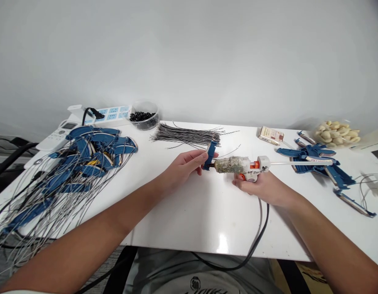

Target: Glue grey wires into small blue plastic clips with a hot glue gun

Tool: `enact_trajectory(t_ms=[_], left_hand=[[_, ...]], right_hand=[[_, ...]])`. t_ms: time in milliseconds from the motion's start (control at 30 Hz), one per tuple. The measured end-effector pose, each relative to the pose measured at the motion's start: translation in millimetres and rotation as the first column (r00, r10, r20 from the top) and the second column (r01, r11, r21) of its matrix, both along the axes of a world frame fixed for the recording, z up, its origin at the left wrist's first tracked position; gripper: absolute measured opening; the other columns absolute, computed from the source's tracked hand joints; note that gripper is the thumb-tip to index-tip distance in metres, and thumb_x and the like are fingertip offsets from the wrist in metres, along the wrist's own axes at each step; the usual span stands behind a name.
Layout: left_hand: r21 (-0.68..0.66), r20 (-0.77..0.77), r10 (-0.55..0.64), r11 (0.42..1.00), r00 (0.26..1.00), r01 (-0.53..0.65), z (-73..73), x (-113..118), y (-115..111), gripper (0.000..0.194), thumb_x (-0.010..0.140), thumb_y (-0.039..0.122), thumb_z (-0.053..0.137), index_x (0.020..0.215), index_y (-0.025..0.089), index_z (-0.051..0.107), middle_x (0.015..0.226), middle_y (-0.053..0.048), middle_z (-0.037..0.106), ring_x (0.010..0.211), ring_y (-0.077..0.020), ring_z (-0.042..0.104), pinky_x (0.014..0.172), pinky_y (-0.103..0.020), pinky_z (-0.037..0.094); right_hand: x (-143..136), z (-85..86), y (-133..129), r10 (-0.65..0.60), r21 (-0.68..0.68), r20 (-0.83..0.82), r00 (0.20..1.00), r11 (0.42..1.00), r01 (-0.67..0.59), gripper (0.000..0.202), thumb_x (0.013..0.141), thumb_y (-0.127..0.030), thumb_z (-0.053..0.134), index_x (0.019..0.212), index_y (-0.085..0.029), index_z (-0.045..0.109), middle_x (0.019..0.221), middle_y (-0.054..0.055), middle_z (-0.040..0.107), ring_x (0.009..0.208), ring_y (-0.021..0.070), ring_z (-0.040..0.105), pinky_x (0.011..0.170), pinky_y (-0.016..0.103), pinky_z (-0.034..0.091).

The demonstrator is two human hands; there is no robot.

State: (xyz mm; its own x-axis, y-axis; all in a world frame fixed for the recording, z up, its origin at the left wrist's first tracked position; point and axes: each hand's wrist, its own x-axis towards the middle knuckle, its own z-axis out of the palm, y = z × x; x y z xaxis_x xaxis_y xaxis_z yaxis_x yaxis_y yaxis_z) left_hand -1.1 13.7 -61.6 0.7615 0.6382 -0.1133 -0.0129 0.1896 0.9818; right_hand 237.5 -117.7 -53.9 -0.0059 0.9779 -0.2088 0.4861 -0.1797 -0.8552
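Observation:
Between the thumb and fingers of my left hand [191, 162] is a small curved blue piece [211, 154], held upright near the middle of the table. My right hand [259, 185] is wrapped round the handle of a white hot glue gun [242, 165], its barrel crusted with dried glue. The gun's dark nozzle points left and meets the blue piece, or comes very close; I cannot tell which. A clear glue stick [299, 163] sticks out of the gun's back. Just behind my left hand lies a bundle of thin dark wires [187, 134].
To the left, blue pieces with long wires [93, 151] lie piled beside a power strip [112, 115] and a white handheld device [58, 134]. A clear tub of black bits [144, 116] stands behind. On the right are more blue pieces [314, 159], a small box [271, 135] and a bag of cream-coloured pieces [337, 134].

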Motion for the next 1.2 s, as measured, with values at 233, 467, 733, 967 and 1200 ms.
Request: enact_trajectory(t_ms=[233, 467, 733, 967, 1200], left_hand=[[0.002, 0.011, 0.000, 1.000, 1.000, 0.000, -2.2, 1.2, 0.7, 0.043, 0.099, 0.054, 0.067, 0.126, 0.024, 0.080, 0.113, -0.010, 0.071, 0.089, -0.0178, 0.052, 0.076, -0.029, 0.043], [0.022, 0.007, -0.018, 1.000, 1.000, 0.018, -1.8, 0.0, 0.5, 0.044, 0.100, 0.055, 0.065, 0.129, 0.024, 0.079, 0.109, -0.009, 0.071, 0.087, -0.0172, 0.051, 0.077, -0.029, 0.043], [0.022, 0.003, -0.010, 1.000, 1.000, 0.010, -1.0, 1.2, -0.4, 0.045, 0.101, 0.055, 0.064, 0.129, 0.023, 0.078, 0.118, -0.011, 0.072, 0.089, -0.0179, 0.053, 0.076, -0.030, 0.044], [0.004, 0.010, -0.007, 1.000, 1.000, 0.007, -1.3, 1.5, -0.1, 0.043, 0.100, 0.055, 0.066, 0.127, 0.024, 0.079, 0.114, -0.010, 0.071, 0.088, -0.0167, 0.052, 0.075, -0.028, 0.043], [0.012, 0.018, 0.004, 1.000, 1.000, -0.005, -1.1, 1.1, -0.4, 0.043, 0.099, 0.054, 0.066, 0.126, 0.024, 0.080, 0.111, -0.010, 0.070, 0.088, -0.0179, 0.051, 0.076, -0.029, 0.044]], right_hand=[[1.4, 1.0, -1.2, 0.006, -0.033, 0.013, 1.000, 0.999, -0.006, 0.016, 0.090, -0.033, 0.066, 0.084, -0.020, 0.060, 0.074, -0.001, 0.056, 0.066, 0.0136, 0.049, 0.061, 0.028, 0.041], [0.5, 2.6, 0.7, 0.020, -0.019, -0.025, 1.000, 1.000, -0.020, 0.014, 0.090, -0.032, 0.068, 0.085, -0.020, 0.060, 0.071, -0.001, 0.055, 0.063, 0.0133, 0.048, 0.058, 0.027, 0.041], [1.9, 3.3, -1.6, 0.010, -0.077, -0.048, 0.999, 0.997, -0.014, 0.026, 0.093, -0.043, 0.069, 0.086, -0.020, 0.060, 0.076, 0.000, 0.055, 0.066, 0.0137, 0.049, 0.059, 0.028, 0.043], [7.7, -2.5, -1.3, 0.038, -0.116, -0.071, 0.997, 0.992, -0.046, 0.036, 0.095, -0.054, 0.069, 0.088, -0.019, 0.060, 0.076, 0.000, 0.055, 0.065, 0.0133, 0.050, 0.059, 0.027, 0.045], [5.4, 0.5, 1.6, 0.039, -0.078, -0.143, 0.989, 0.996, -0.050, 0.040, 0.094, -0.055, 0.073, 0.087, -0.017, 0.064, 0.077, 0.003, 0.063, 0.060, 0.0120, 0.052, 0.054, 0.026, 0.045]])
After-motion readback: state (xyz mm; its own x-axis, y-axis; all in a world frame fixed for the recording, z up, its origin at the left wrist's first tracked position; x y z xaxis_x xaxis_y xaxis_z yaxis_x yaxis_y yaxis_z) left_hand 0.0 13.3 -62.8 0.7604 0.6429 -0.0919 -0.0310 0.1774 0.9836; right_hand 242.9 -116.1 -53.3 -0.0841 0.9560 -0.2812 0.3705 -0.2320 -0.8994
